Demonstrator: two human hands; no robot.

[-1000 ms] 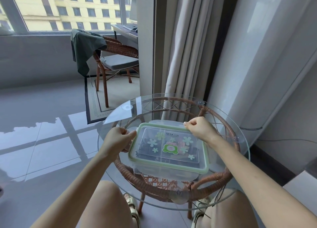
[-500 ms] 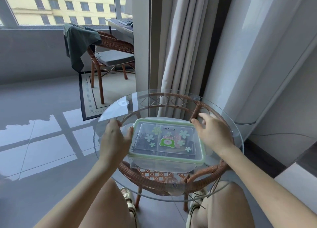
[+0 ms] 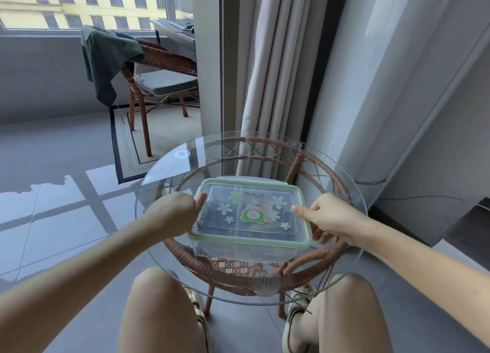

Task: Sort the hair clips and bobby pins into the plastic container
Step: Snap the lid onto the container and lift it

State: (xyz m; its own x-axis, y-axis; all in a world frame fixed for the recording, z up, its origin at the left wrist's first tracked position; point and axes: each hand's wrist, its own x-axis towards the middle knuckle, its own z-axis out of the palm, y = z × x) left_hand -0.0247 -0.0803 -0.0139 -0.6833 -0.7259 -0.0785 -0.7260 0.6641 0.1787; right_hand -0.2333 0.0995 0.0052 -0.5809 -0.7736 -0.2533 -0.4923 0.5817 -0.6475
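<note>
A clear plastic container (image 3: 246, 252) with a green-rimmed lid (image 3: 265, 242) sits in the middle of a round glass table (image 3: 169, 177). The lid is on, with flower and frog stickers on top. Dark bobby pins (image 3: 209, 214) show blurred through the lid on the left side, and pinkish clips (image 3: 267, 206) on the right. My left hand (image 3: 175, 212) grips the container's left edge, thumb on the lid. My right hand (image 3: 331, 217) grips the right edge, thumb on the lid and fingers down the side.
The glass top rests on a brown wicker frame (image 3: 318, 164). My knees (image 3: 159, 299) are under the table's near edge. Curtains (image 3: 270, 74) hang just behind the table. A wicker chair (image 3: 159, 79) with a green garment stands at the back left.
Both hands have shifted from the lid's far corners to its left and right edges, closer to me. The camera has tilted down a little.
</note>
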